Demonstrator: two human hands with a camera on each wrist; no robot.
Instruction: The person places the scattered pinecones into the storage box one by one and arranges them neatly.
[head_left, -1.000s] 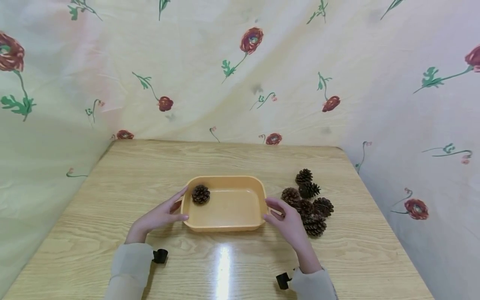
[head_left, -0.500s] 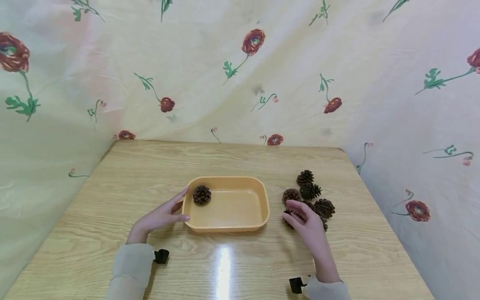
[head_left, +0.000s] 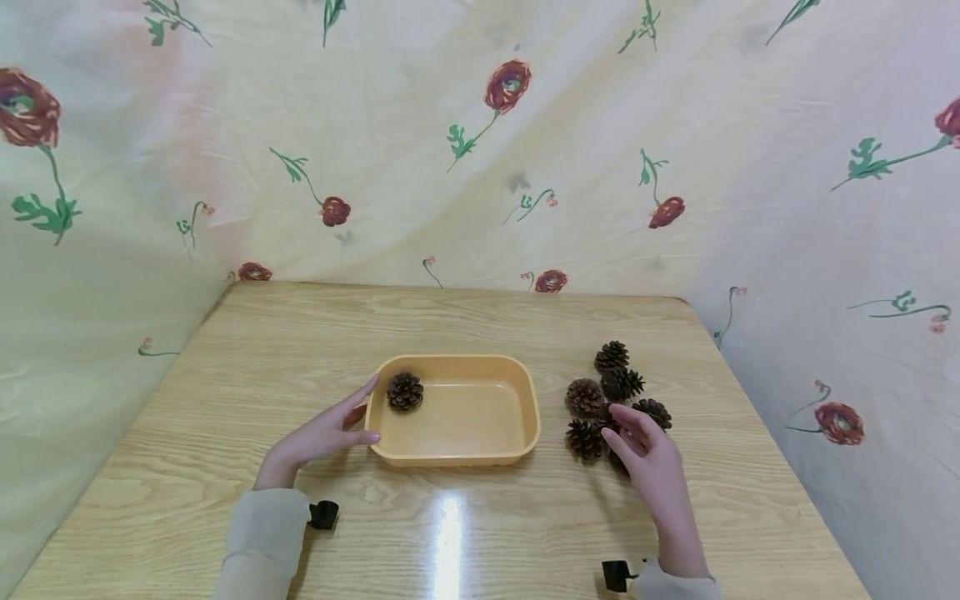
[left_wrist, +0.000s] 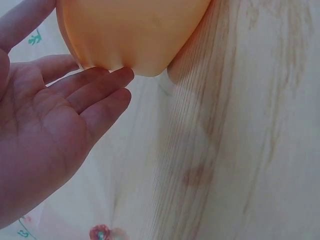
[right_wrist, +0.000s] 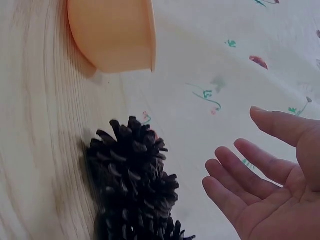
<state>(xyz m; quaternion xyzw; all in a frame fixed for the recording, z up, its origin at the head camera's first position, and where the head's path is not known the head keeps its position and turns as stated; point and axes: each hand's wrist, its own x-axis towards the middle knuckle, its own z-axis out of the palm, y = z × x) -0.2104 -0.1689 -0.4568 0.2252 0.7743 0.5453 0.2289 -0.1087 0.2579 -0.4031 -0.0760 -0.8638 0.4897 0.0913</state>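
My left hand (head_left: pixel 322 433) is at the left end of the orange-yellow plastic tray (head_left: pixel 457 459), fingers spread. In the left wrist view its fingertips (left_wrist: pixel 122 76) touch the tray's outer wall; in the head view the thumb lies at the near-left rim. One brown pine cone (head_left: pixel 405 392) sits inside the tray, at its left end. To the right, my right hand (head_left: pixel 656 467) hovers over a cluster of pine cones (head_left: pixel 585 398), partly covering some. Its thumb and fingers are parted, with nothing between them. The right wrist view shows several cones (right_wrist: pixel 132 170) beside the palm.
The tray and cones stand on a light wood-grain table (head_left: pixel 300 333). Behind and at both sides hangs a pale cloth (head_left: pixel 420 167) with red flowers. Each sleeve cuff carries a small black camera, seen at the left wrist camera (head_left: pixel 324 515) and right wrist camera (head_left: pixel 617 575).
My right hand has left the tray's right end and moved right over the cluster of pine cones. One cone now lies left of the hand, nearer the tray. The left hand stays put.
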